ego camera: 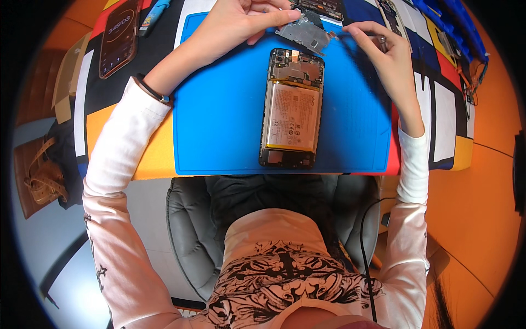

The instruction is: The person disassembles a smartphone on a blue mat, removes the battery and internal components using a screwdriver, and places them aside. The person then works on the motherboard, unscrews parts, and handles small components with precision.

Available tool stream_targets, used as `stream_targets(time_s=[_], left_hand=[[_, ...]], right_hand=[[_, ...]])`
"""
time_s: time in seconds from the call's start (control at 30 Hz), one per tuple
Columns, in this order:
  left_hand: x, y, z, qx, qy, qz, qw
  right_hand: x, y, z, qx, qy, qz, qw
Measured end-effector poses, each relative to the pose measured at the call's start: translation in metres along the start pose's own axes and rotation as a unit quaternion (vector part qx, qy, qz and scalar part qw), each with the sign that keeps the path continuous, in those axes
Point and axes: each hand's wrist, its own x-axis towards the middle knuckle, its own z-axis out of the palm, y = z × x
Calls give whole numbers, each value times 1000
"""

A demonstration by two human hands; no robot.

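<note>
My left hand point(240, 22) pinches a thin grey metal shield plate point(306, 35) by its upper left side, at the far edge of the blue mat point(218, 119). A small copper-coloured flex piece shows at the plate's right corner. Close to that corner are the fingertips of my right hand point(384, 55), which holds a slim metal-ended tool point(382, 42); its exact kind is unclear. Below both hands lies an opened smartphone point(287, 158), its circuit board point(302, 70) and large Vivo battery point(294, 117) exposed.
A phone showing a timer point(119, 39) and a blue-handled tool point(154, 14) lie at upper left. Beyond the plate is another phone part point(328, 8). A phone frame point(392, 18) lies behind my right hand. Blue material and wires point(472, 82) sit at the right edge.
</note>
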Motion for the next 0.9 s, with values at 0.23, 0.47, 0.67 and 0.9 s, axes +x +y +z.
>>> stream_targets(time_s=[0.23,0.47,0.67,0.9], left_hand=[[0,-2,0,-2,-8,-9,1000],[-1,0,1,-4,-22,-6,1000],[-1,-3,-3,-21,-71,-5,997],[1,-6,-7,-15,-88,-11,996]], right_hand=[[-11,-19,11,113,-87,11,990],[-9,-17,10,136,-90,21,986],[-11,-21,10,148,-114,34,982],[-11,-22,11,148,-115,15,982]])
